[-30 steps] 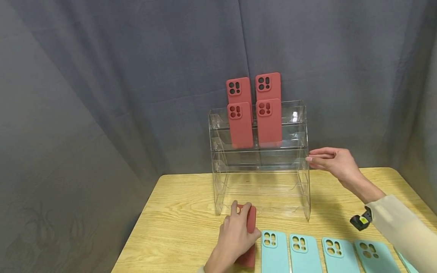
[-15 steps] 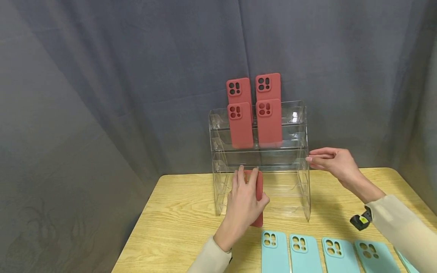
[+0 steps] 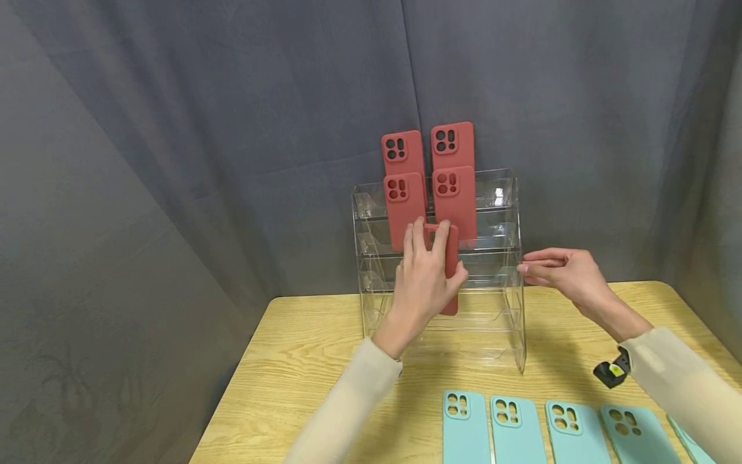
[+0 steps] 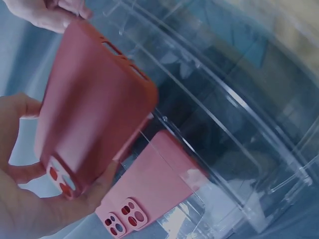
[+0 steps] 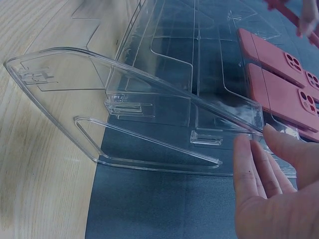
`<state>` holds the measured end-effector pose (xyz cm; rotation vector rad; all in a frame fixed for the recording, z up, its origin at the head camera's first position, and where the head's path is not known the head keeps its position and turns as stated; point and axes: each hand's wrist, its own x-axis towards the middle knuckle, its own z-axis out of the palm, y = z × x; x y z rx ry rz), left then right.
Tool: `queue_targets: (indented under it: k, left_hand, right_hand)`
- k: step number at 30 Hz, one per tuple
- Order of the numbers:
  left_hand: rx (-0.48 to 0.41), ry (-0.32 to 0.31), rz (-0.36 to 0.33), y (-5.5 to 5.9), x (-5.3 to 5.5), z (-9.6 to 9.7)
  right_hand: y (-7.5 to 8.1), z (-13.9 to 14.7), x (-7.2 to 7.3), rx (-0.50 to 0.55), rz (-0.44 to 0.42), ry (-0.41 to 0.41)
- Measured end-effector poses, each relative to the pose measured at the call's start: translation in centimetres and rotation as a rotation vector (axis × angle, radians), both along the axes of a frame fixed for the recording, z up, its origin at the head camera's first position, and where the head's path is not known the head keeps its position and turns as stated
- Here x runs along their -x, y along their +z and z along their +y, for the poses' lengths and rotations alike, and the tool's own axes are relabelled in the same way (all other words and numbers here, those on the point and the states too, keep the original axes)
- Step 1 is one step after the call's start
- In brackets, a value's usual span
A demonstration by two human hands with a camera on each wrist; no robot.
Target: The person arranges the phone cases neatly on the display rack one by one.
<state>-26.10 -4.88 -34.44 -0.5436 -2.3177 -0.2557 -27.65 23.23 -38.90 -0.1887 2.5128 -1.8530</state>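
Note:
My left hand (image 3: pixel 420 283) grips a red phone case (image 4: pixel 94 94) by its edges, upright in front of the middle tiers of a clear acrylic display rack (image 3: pixel 493 283). In the left wrist view, the case's camera cutouts lie close to the fingers and its far end points toward the rack. My right hand (image 3: pixel 570 277) pinches the front edge of the rack's side panel (image 5: pixel 179 97) between thumb and fingers. Several red phone cases (image 3: pixel 458 206) lean upright on the two top tiers, in two columns. The held case is partly hidden behind my left hand in the head view.
A row of teal phone cases (image 3: pixel 466 428) lies along the front right of the wooden table (image 3: pixel 301 361). A grey curtain (image 3: pixel 261 129) hangs close behind the rack. A black wristband device (image 3: pixel 611 372) sits on my right wrist.
My left hand has lifted the red phone case from the table and carried it up and slightly right, to the front of the rack. The right hand has stayed at the rack's side.

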Motion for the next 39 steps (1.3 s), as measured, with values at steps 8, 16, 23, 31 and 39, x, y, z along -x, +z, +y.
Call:
queue_targets:
  k: [8,16,23,31,39]
  left_hand:
    - [-0.013,0.057,0.026,1.8,3.3,1.9]
    - [-0.005,0.122,0.076,1.1,5.5,4.0]
    - [0.010,0.179,0.177,-0.4,6.6,4.9]
    - [0.039,0.205,0.184,-2.0,6.9,4.9]
    - [0.038,0.220,0.153,-2.1,6.4,5.5]
  right_hand:
    - [-0.3,-0.2,0.4,-0.025,-0.012,-0.012]
    - [-0.5,-0.1,0.4,-0.007,-0.013,-0.003]
    - [-0.3,-0.1,0.4,-0.001,0.003,-0.006]
    - [-0.3,-0.3,0.2,0.002,-0.003,-0.004]
    - [-0.3,-0.4,0.2,0.001,-0.011,-0.015]
